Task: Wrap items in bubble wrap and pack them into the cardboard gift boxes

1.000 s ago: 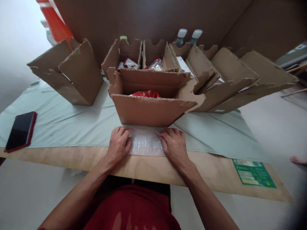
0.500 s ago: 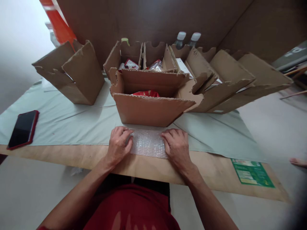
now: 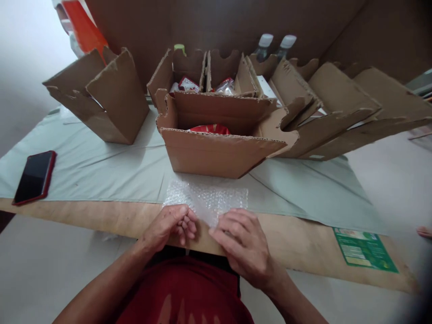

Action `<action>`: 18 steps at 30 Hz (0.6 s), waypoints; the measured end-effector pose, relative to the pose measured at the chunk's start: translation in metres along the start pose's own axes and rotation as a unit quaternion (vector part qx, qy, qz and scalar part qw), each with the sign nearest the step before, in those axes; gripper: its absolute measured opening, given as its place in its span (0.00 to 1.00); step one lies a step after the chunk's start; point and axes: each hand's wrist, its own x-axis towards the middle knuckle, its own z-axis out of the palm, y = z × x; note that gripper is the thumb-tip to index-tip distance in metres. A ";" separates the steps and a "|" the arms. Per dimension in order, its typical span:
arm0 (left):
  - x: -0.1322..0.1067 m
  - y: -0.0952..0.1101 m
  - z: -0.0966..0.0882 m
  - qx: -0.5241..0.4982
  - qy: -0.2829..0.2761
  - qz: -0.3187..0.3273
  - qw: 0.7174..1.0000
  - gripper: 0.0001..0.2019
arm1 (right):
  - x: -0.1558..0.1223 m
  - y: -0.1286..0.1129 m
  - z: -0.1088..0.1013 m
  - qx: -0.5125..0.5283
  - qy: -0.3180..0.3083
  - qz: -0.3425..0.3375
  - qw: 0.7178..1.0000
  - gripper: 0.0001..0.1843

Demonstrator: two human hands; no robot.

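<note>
My right hand [image 3: 245, 247] pinches the bubble wrap [image 3: 230, 198] on the tabletop [image 3: 297, 236], while my left hand [image 3: 168, 226] curls beside it, whether gripping I can't tell.

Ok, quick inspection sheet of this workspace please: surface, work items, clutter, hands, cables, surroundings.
Surface: wooden table, partly under creased pale green cloth.
Work items: bubble wrap across the cloth's near edge; open carton beyond it, something red inside.
Clutter: phone left, green printed sheet right, other cartons behind and left.
Hands: left hand, fingers curled, and right hand both overlap the wrap's near side; grip unclear.
Cables: nothing seen.
Surroundings: white-capped bottles behind the cartons; orange object behind the leftmost one.
</note>
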 end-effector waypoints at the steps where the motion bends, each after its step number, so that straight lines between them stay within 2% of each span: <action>1: 0.001 0.001 0.000 0.004 0.008 -0.005 1.000 0.35 | -0.001 -0.007 0.000 0.013 -0.012 0.000 1.000 0.13; 4: 0.002 0.005 0.002 0.035 0.027 -0.011 0.999 0.33 | -0.006 -0.025 0.001 0.059 -0.050 0.004 0.997 0.11; 8: -0.001 0.007 0.005 0.044 0.061 0.000 0.997 0.26 | -0.010 -0.039 -0.003 0.153 -0.126 0.033 0.980 0.15; 10: -0.004 0.005 0.002 0.041 0.078 0.013 0.996 0.21 | -0.012 -0.038 -0.009 0.196 -0.184 0.050 0.962 0.14; 13: -0.011 -0.003 -0.008 0.049 0.094 0.041 0.994 0.15 | -0.017 -0.025 -0.018 0.244 -0.253 0.089 0.932 0.07; 15: -0.019 -0.010 -0.017 0.053 0.086 0.059 0.993 0.12 | -0.021 -0.010 -0.021 0.228 -0.231 0.139 0.936 0.07; 18: -0.031 -0.020 -0.024 0.074 0.061 0.090 0.991 0.11 | -0.024 0.014 -0.013 0.091 -0.174 0.228 0.954 0.10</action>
